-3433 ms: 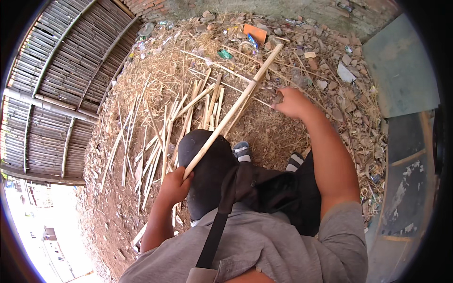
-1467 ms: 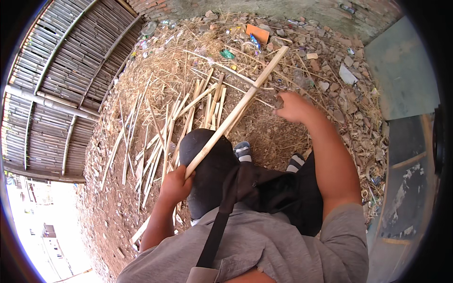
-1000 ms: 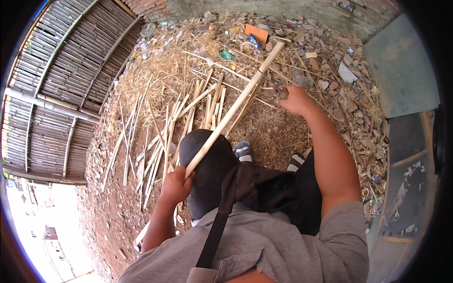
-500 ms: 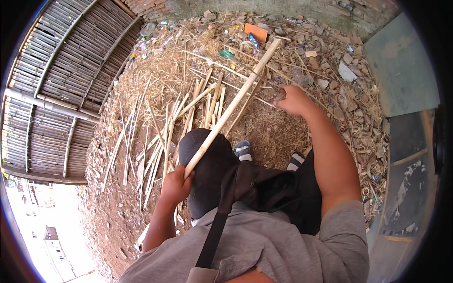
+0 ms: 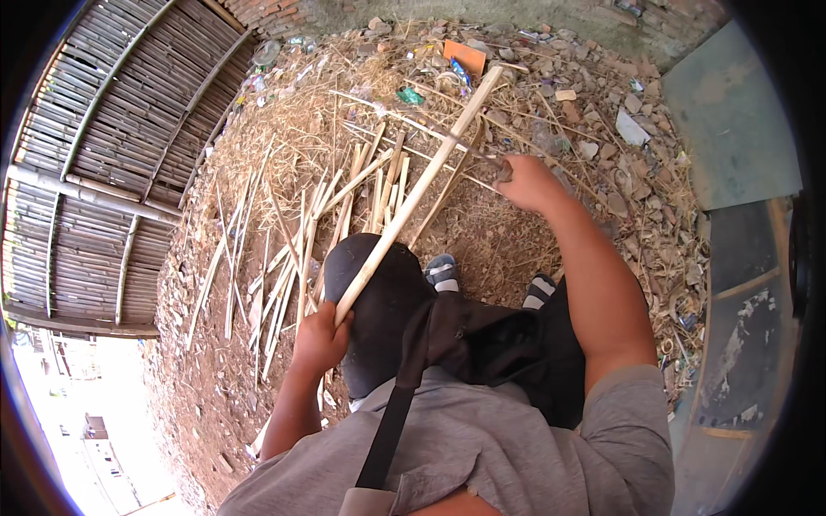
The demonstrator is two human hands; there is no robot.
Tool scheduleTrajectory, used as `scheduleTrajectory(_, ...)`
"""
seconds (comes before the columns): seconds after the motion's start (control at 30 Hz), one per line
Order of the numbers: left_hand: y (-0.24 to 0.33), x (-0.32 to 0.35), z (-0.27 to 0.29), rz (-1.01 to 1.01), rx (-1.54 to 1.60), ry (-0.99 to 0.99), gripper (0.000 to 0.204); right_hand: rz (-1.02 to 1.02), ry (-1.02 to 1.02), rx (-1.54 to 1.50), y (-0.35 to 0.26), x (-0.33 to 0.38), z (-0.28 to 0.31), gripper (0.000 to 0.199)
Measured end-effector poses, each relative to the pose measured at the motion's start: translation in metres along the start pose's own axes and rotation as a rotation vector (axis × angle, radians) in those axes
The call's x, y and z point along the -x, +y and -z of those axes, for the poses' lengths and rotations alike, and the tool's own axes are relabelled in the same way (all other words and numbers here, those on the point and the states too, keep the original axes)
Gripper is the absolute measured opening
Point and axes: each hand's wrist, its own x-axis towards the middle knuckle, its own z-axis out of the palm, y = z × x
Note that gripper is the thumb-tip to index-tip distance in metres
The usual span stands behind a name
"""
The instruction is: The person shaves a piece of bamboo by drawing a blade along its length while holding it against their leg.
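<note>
A long pale bamboo strip (image 5: 413, 202) slants from my lap up and away to the right, across my dark-clothed left knee (image 5: 361, 267). My left hand (image 5: 322, 335) is closed round its near end. In my right hand (image 5: 527, 182), closed on a dark handle, is a knife (image 5: 471, 149) with a thin dark blade. The blade reaches left to the strip's upper half and appears to touch it. How the fingers lie on the handle is partly hidden. Another bamboo piece (image 5: 443, 202) leans beneath the strip.
Several split bamboo strips (image 5: 292, 258) lie on the dirt to the left. Straw, stones and litter cover the ground ahead, with an orange piece (image 5: 465, 58) among them. A bamboo slat wall (image 5: 112, 129) stands left, grey panels (image 5: 731, 120) right. My sandalled foot (image 5: 442, 273) is in front.
My right hand has shifted slightly left with the knife, whose blade shows more plainly against the strip. The strip's far end has swung a little left. My left hand keeps its place.
</note>
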Motion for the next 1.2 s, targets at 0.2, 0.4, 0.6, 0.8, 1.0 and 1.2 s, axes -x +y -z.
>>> scheduleTrajectory(0.2, -0.002, -0.002, 0.001, -0.005, 0.045, -0.029, 0.033, 0.167, -0.166, 0.085, -0.018, 0.015, -0.008, 0.03)
scheduleTrajectory(0.4, -0.002, 0.0, -0.001, 0.001, 0.04, -0.012, 0.032, 0.284, -0.276, 0.087, -0.022, 0.01, -0.011, 0.039)
scheduleTrajectory(0.6, 0.002, -0.002, 0.003, -0.018, 0.013, -0.007, 0.032, 0.031, 0.04, -0.01, 0.019, -0.004, -0.005, 0.031)
scheduleTrajectory(0.8, -0.003, -0.001, -0.001, -0.001, 0.034, -0.015, 0.032, 0.298, -0.218, 0.185, -0.025, 0.017, -0.02, 0.04)
scheduleTrajectory(1.0, -0.002, 0.0, -0.003, -0.008, 0.059, 0.011, 0.033, 0.169, -0.061, 0.007, 0.006, -0.003, -0.011, 0.027)
scheduleTrajectory(1.2, 0.008, 0.0, 0.003, 0.021, -0.02, -0.002, 0.033, 0.145, -0.059, -0.018, -0.005, 0.009, -0.01, 0.023)
